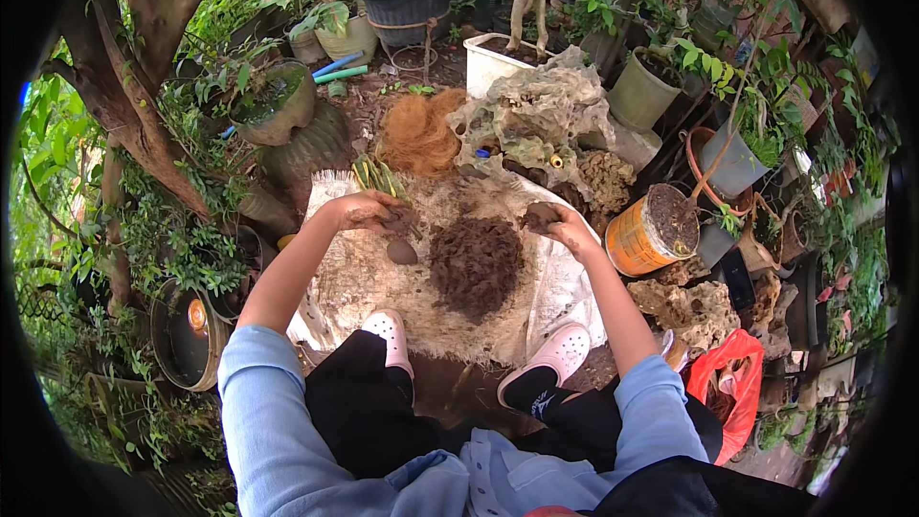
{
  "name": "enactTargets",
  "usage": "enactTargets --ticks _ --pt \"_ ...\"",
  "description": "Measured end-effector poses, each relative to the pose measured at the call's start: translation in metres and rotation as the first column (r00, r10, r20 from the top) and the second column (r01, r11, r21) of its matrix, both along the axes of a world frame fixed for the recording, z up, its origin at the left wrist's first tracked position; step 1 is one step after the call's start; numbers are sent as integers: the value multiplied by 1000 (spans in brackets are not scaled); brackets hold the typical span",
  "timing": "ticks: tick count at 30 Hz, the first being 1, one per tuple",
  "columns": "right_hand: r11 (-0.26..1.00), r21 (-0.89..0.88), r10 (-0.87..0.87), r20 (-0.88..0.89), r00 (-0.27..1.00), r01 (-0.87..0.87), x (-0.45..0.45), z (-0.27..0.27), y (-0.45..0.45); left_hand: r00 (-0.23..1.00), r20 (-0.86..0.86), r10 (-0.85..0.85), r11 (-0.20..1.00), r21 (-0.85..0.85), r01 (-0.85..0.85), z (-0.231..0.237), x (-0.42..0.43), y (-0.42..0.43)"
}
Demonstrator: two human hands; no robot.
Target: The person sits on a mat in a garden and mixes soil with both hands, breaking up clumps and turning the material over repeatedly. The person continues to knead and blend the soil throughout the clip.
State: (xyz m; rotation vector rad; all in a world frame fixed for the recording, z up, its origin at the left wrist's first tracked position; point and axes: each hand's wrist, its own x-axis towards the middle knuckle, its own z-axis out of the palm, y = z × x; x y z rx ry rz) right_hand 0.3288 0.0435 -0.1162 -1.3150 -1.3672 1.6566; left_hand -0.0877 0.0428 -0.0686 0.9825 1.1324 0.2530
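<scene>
A mound of dark, wet soil lies in the middle of a frayed, dirty woven sack spread on the ground before me. To its left, my left hand is above the sack with a dark soil clump at its muddy fingers; their tips are hard to make out. Just below that hand rests a smooth, rounded brown ball. On the mound's other side, my right hand grips a dark lump of soil between thumb and fingers.
Brown fibre and variegated leaves lie at the sack's far edge, beside a pitted rock. An orange bucket of soil leans at right, above a red plastic bag. A water-filled basin stands left.
</scene>
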Motion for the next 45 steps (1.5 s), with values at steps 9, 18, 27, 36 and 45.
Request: enactTargets --ticks 9,18,27,36,45 --pt "823 177 276 706 652 -540 -61 -62 -40 982 120 146 981 112 -159 -16 60 -6" --pt "984 -62 159 -109 981 -166 -70 12 -24 952 274 136 966 176 -188 -15 126 -38" --pt "990 139 28 -158 987 -6 -98 9 -36 845 510 158 868 336 -365 -34 137 -47" --pt "938 347 18 31 999 -28 -107 -5 -39 857 409 312 904 149 -400 -35 123 -43" --pt "999 40 42 -253 967 -33 -107 19 -47 899 321 297 930 116 -348 -11 109 -50"
